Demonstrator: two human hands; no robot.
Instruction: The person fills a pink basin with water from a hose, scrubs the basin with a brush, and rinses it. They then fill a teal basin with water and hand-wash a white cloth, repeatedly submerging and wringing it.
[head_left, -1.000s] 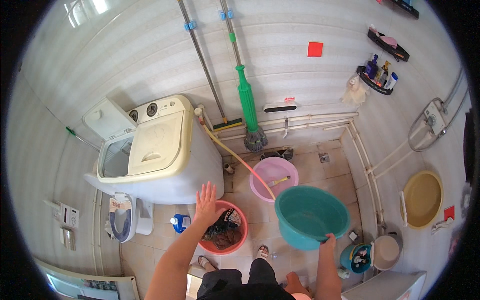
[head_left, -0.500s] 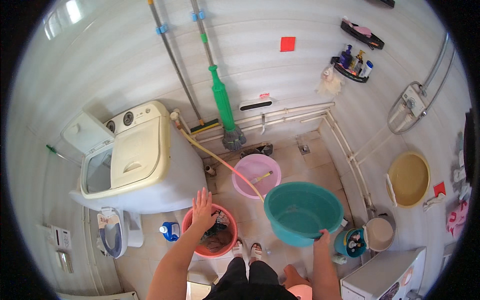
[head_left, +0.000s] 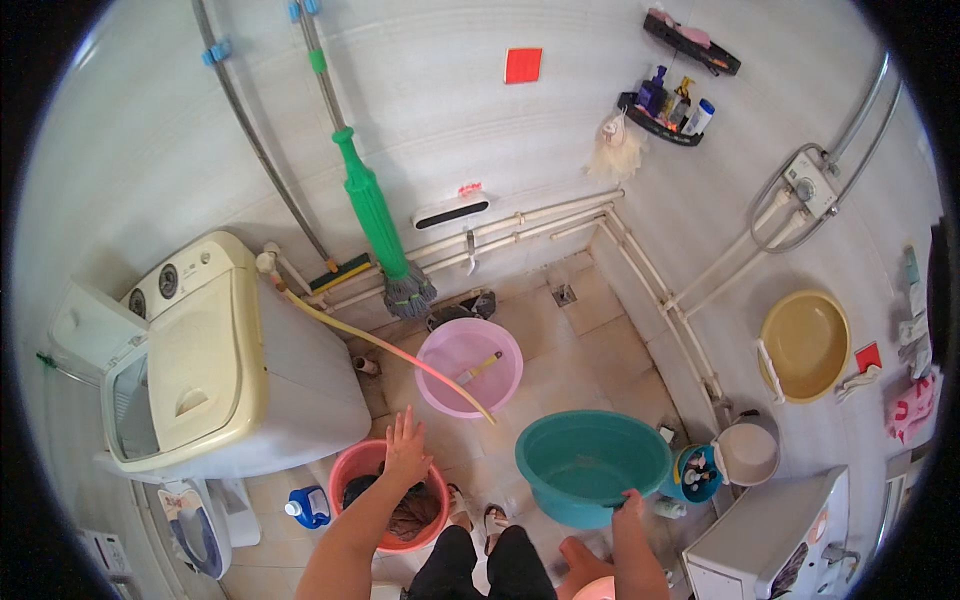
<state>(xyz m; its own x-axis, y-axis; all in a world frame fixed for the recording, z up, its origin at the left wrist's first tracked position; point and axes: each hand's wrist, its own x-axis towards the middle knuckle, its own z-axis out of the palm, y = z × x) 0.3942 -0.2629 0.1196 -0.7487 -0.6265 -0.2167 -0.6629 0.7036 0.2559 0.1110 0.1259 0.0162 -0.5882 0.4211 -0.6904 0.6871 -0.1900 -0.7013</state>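
Note:
My right hand [head_left: 628, 510] grips the near right rim of a large teal basin [head_left: 585, 465], fingers closed on its edge. The basin tilts slightly, and its inside looks bare. My left hand [head_left: 406, 456] is spread flat, fingers apart and holding nothing, over the far right edge of a red basin [head_left: 345, 466]. Dark and brown clothes [head_left: 412, 515] lie in that basin, partly hidden under my left forearm. Beyond it stands a pink basin [head_left: 437, 350] with a yellow-handled brush [head_left: 480, 368] inside. A yellow-to-pink hose [head_left: 400, 352] hangs across it, its end past the near rim.
A twin-tub washing machine [head_left: 310, 380] stands at left, one lid raised. Near it are a blue detergent bottle [head_left: 308, 507] and a toilet [head_left: 228, 510]. A green mop [head_left: 375, 215] leans on the wall. At right are a small teal bucket [head_left: 697, 473] and a white cabinet [head_left: 765, 535].
The teal basin has moved toward me, away from the pink basin, with my right hand still on its rim. The hose end now shows fully. My view has shifted; my left hand stays spread.

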